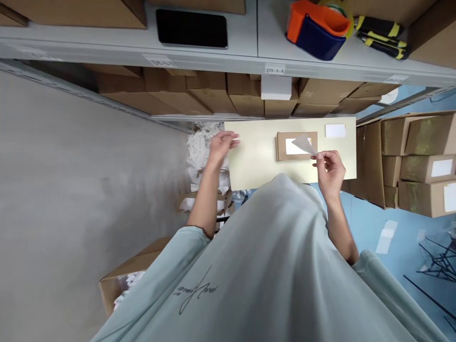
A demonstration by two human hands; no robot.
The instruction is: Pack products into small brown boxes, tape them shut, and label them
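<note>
A small flat cardboard box [280, 153] lies on a cream-coloured board [252, 164] in front of me. On its top is a white label [292, 148]. My right hand [330, 173] pinches the corner of a thin greyish-white sheet [303, 143] between thumb and fingers. That sheet reaches across the label, bent into a point at my fingertips; whether it is stuck to the label I cannot tell. Over the board's left edge is my left hand [223, 145], its fingers loosely stretched and apart, holding nothing visible. Another white label [335, 130] lies at the board's upper right.
The shelf above holds a black phone [192, 28], an orange and blue tape dispenser [318, 31] and yellow-black cutters [381, 35]. Cardboard boxes [210, 90] line the lower shelf. White paper scraps [203, 147] pile up left of the board. More boxes [423, 166] are stacked at right.
</note>
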